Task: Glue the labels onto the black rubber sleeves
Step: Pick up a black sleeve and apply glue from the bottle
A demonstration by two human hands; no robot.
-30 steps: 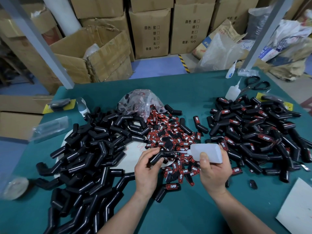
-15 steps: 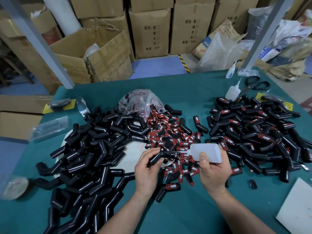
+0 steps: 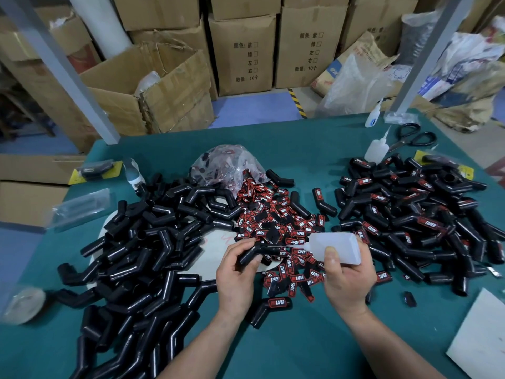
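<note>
The left fingers (image 3: 241,246) curl over a bent black sleeve (image 3: 263,250) and the thumb closes on it from below, so the sleeve lies across the fingers of the left hand (image 3: 236,277) with one leg sticking out to the right. The right hand (image 3: 348,280) grips a white glue bottle (image 3: 337,248), thumb pressed on its near side and fingers wrapped behind. The bottle lies on its side, and its thin nozzle points left and reaches the sleeve's upper face; whether the tip touches cannot be told.

Both hands hover over a heap of red and black labels (image 3: 273,220) in the middle of the green desk (image 3: 314,143). Just near of the left hand lies one labelled sleeve (image 3: 270,307) on its own. A big pile of bare sleeves (image 3: 150,242) fills the left side, partly over a white sheet. A pile of labelled sleeves (image 3: 423,214) fills the right side. A clear bag (image 3: 226,165) with more labels sits at the far end of the label heap. At far right are two spare bottles (image 3: 375,150) and scissors (image 3: 415,136). A white board (image 3: 481,337) lies at near right, and cartons (image 3: 243,50) stand on the floor beyond the desk.
</note>
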